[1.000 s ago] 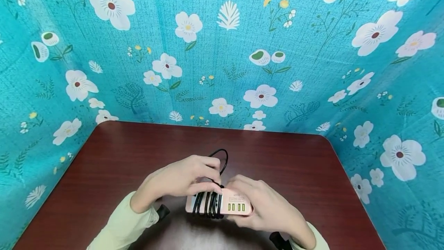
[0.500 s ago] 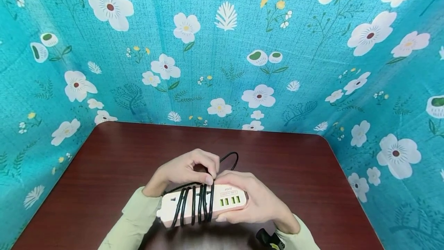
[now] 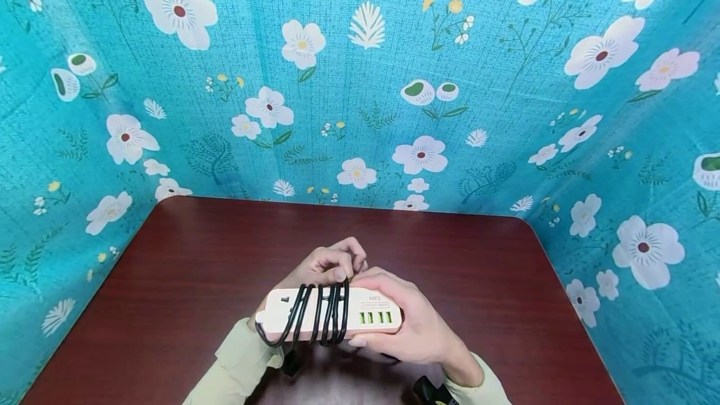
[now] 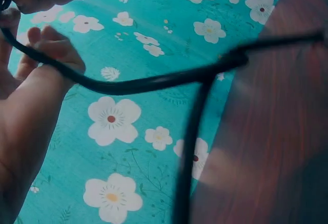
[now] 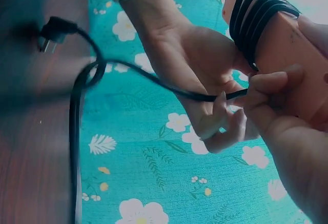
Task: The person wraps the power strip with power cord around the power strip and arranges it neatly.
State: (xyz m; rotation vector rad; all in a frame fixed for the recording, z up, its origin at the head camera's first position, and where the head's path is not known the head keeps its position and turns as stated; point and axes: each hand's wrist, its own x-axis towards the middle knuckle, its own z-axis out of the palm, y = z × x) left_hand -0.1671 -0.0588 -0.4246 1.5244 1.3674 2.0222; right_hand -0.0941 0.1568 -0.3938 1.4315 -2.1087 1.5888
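A white-pink power strip (image 3: 354, 310) with several green USB ports is held up above the table, its socket face toward the head view. Black cord (image 3: 318, 312) is wound in several turns round its left and middle part. My right hand (image 3: 413, 320) grips the strip's right end, thumb below and fingers over the top edge. Behind the strip's upper edge, my left hand (image 3: 329, 264) has its fingers curled; in the right wrist view it holds the loose cord (image 5: 154, 80). That cord runs to a black plug (image 5: 59, 29) dangling near the table.
A dark red-brown table (image 3: 214, 267) with rounded far corners lies below the hands. Turquoise flowered cloth (image 3: 337, 111) hangs round its back and sides. Dark wrist devices (image 3: 430, 389) show at the sleeves. In the left wrist view the loose cord (image 4: 154, 83) crosses close to the camera.
The strip first came leftward out of the left hand's cover, showing spread turns of cord. My left hand has since moved behind it, and the cord loop beyond the hands is gone from view.
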